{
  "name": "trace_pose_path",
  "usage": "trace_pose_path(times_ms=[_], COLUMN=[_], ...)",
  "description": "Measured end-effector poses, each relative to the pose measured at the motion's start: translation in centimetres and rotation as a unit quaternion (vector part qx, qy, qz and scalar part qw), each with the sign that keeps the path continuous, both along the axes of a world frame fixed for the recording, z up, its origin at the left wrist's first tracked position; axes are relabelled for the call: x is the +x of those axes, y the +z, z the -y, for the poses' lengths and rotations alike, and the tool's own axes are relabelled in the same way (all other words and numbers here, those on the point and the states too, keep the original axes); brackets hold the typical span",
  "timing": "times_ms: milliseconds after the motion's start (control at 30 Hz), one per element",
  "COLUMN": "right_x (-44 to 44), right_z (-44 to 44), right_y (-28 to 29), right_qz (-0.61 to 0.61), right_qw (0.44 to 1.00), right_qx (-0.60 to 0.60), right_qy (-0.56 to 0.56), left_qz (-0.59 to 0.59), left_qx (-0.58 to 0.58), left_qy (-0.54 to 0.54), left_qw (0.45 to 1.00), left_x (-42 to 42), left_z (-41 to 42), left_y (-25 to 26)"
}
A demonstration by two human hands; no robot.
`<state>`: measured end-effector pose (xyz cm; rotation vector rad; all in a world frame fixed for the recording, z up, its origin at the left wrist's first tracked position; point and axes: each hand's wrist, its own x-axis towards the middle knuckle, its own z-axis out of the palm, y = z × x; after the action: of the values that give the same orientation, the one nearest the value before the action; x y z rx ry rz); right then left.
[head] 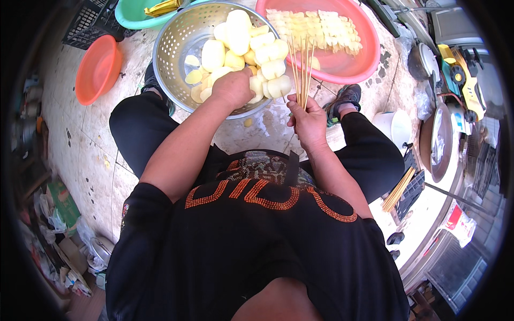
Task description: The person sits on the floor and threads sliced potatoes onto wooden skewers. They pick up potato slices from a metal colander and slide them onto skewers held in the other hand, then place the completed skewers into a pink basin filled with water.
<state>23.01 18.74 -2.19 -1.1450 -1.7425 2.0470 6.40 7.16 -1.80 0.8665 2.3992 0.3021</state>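
A perforated metal colander (168, 52) stands before me, holding several peeled potatoes (237, 32) and loose potato slices (194, 76). My left hand (235, 89) reaches over its near rim into the potatoes. Its fingertips are hidden there, so a grip cannot be made out. Thick potato pieces on skewers (277, 86) lie along the colander's right side, with a thin skewer tip poking out near my right hand. My right hand (310, 120) is closed around a bundle of bamboo skewers (302, 72) that points away from me, fanned at the far end.
Behind the skewers, a pink basin (371, 60) holds rows of skewered potato slices (317, 30). An orange basin (98, 70), a green basin (128, 16) and a black crate (86, 24) are at the left. At right are a white bucket (395, 126) and more skewers (398, 190).
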Motion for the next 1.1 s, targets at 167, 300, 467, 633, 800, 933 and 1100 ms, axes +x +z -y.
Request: trace_pose_path(times_ms=[167, 300, 467, 633, 800, 933, 1100], right_x=[-0.1, -0.5, -0.8, -0.3, -0.3, -0.5, -0.6], right_z=[-0.1, 0.4, 0.8, 1.0, 1.2, 1.6, 1.8], right_y=[-0.2, 0.5, 0.3, 0.1, 0.0, 0.7, 1.8], right_qz=[-0.034, -0.020, -0.025, 0.005, 0.026, 0.036, 0.014], right_qw=[0.999, 0.999, 0.996, 0.993, 0.986, 0.976, 0.971], right_qx=[-0.009, -0.027, -0.032, -0.023, -0.013, -0.065, -0.119], right_qy=[0.001, 0.024, 0.073, 0.117, 0.166, 0.205, 0.209], left_qz=[0.033, 0.071, 0.052, -0.085, -0.180, -0.047, 0.248], left_qx=[-0.025, 0.021, 0.043, 0.042, 0.107, 0.205, 0.346], left_qy=[0.039, 0.119, 0.131, 0.118, 0.106, 0.178, 0.367], left_qw=[0.998, 0.990, 0.989, 0.988, 0.972, 0.961, 0.827], left_x=[-0.3, -1.7, -3.5, -3.3, -3.4, -3.6, -3.7], left_z=[0.6, 2.9, 4.6, 4.2, 4.4, 4.8, 4.5], left_y=[1.4, 3.4, 1.6, 0.4, -0.1, 0.2, 2.2])
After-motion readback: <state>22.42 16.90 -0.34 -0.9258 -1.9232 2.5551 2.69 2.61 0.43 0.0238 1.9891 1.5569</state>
